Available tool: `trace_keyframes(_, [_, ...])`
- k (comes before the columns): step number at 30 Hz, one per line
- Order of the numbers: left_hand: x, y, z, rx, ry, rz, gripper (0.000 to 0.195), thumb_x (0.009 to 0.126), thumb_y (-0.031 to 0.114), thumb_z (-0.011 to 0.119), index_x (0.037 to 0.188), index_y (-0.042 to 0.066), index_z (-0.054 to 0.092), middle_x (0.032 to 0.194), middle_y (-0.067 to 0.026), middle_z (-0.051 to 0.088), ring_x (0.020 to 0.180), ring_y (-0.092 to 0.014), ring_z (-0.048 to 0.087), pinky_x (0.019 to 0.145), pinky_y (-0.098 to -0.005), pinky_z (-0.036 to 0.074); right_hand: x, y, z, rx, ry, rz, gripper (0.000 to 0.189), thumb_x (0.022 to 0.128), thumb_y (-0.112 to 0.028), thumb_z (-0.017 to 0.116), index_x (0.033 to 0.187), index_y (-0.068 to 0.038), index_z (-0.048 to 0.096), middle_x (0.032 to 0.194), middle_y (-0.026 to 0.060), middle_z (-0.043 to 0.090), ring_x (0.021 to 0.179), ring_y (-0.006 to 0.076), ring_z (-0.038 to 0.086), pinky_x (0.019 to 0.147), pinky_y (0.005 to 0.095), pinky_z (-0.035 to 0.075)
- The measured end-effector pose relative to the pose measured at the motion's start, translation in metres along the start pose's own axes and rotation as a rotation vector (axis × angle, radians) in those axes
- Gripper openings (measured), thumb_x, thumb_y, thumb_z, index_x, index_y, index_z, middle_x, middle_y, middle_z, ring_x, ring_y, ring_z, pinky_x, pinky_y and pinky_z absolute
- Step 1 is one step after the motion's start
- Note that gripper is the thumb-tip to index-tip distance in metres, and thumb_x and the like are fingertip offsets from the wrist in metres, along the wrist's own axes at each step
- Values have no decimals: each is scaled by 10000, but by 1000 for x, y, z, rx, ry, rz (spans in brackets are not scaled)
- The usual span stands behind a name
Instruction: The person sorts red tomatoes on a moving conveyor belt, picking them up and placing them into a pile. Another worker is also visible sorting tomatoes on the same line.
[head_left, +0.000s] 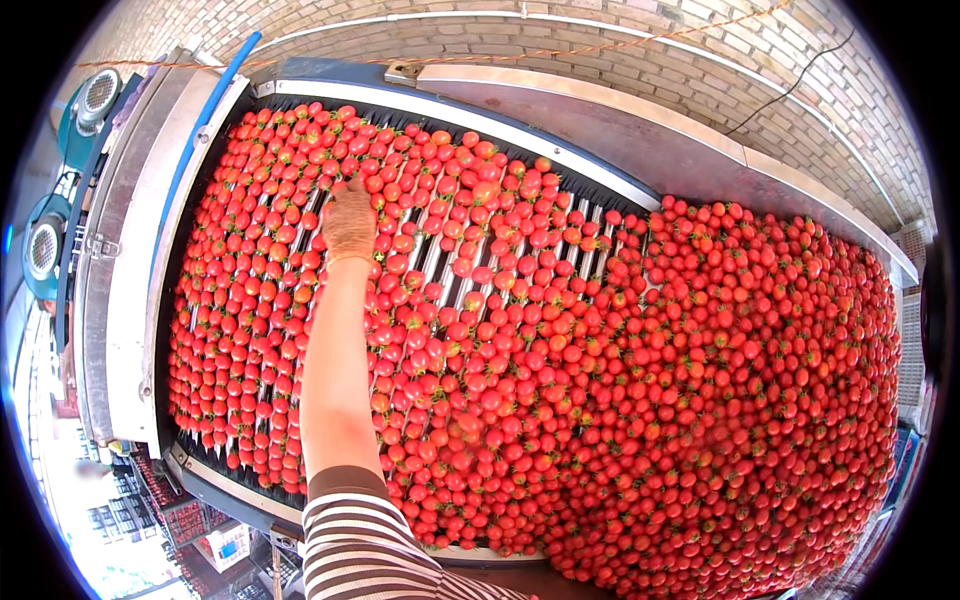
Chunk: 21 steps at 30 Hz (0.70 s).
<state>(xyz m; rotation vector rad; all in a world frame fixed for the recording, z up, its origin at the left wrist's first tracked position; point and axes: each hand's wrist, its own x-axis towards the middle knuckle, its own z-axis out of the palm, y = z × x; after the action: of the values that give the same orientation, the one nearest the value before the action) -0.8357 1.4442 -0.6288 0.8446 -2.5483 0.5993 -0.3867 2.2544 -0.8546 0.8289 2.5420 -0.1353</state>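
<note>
My left hand (349, 221), brownish as if thinly gloved or stained, reaches down among small red tomatoes (442, 225). Its fingertips point away from me and are partly hidden, so I cannot tell whether they grip a tomato. Beneath the tomatoes runs a bed of metal rollers (450, 281), with dark gaps showing between the bars. Many tomatoes keep their green calyxes, and a few look more orange. To the right, a deep heap of tomatoes (720, 360) adjoins the rollers. My right hand is out of view.
Black brush strips (600, 191) line the metal side rail (465, 116). A blue bar (206, 112) crosses the left end, near teal motors (46, 244). Beyond the far metal side panel (562, 120) stands a brick wall (675, 52). Crates (184, 517) sit at lower left.
</note>
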Motion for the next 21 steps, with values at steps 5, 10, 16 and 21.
trace_keyframes(5, [26,-11,11,-457,-152,-72,332,878,305,530,1042,21,583,1013,-190,644,930,-357,630,796,-423,500,2,6,4,-6,31,-11,438,847,-416,533,1081,-56,622,1007,138,642,933,299,616,821,403,492])
trace_keyframes(10, [25,-6,29,-716,-45,-62,299,780,286,625,944,36,628,886,-193,642,850,-360,608,752,-443,484,-2,23,17,-13,38,-49,437,848,-409,536,1094,-57,617,1018,132,639,939,293,613,826,397,493])
trace_keyframes(16, [13,101,35,-437,298,260,123,796,185,545,873,112,608,859,-134,610,794,-310,612,638,-444,506,7,81,55,-48,70,-179,450,854,-420,531,1105,-54,607,1018,125,634,937,286,610,832,384,492])
trace_keyframes(21, [-47,216,33,-500,-94,354,190,829,202,494,862,94,647,869,-159,620,735,-309,655,592,-432,527,5,52,38,-18,38,-89,462,861,-433,512,1110,-55,602,1004,139,636,932,295,609,826,395,489])
